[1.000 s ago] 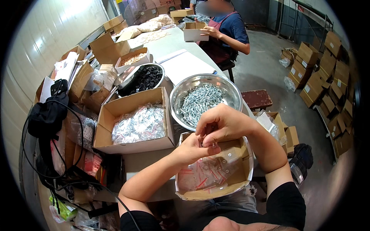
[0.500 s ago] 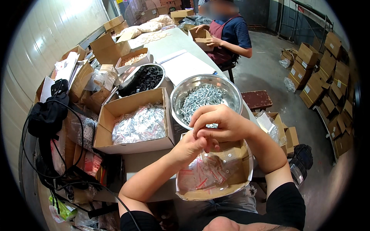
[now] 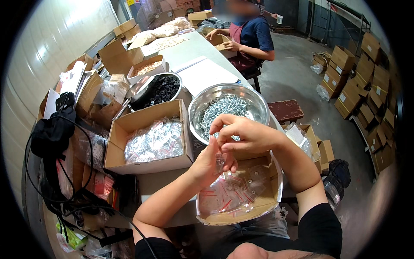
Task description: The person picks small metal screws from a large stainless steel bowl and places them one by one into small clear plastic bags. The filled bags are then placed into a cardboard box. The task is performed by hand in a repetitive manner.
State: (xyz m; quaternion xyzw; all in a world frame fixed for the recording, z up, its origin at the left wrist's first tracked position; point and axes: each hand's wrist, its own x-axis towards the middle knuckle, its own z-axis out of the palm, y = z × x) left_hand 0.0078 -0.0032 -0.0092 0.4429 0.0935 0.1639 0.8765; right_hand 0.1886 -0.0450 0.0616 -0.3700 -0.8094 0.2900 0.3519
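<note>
My left hand (image 3: 206, 163) is closed on a small clear plastic bag (image 3: 220, 161), which hangs below the thumb and fingers. Curled over the bag's upper end, my right hand (image 3: 243, 134) has its fingertips pinched together close to the left thumb; what they hold is hidden. Under both hands sits an open cardboard box (image 3: 275, 190) with several flat clear bags (image 3: 226, 196) with red strips and small round pale pieces inside. Just beyond my right hand stands a steel bowl (image 3: 261, 101) of silvery screws (image 3: 224, 108), partly covered by that hand.
To the left, a larger carton (image 3: 148, 166) holds filled clear bags (image 3: 153, 144). Behind it are a bowl of black parts (image 3: 159, 93) and a box of tan pieces (image 3: 148, 67). A person (image 3: 254, 39) sits across the table beside a box. Cables (image 3: 92, 151) hang at left.
The clear bag now shows below my left hand, whose thumb is raised more upright. My right hand has shifted slightly left. Behind the seated person, another person's hand with a white cup has appeared.
</note>
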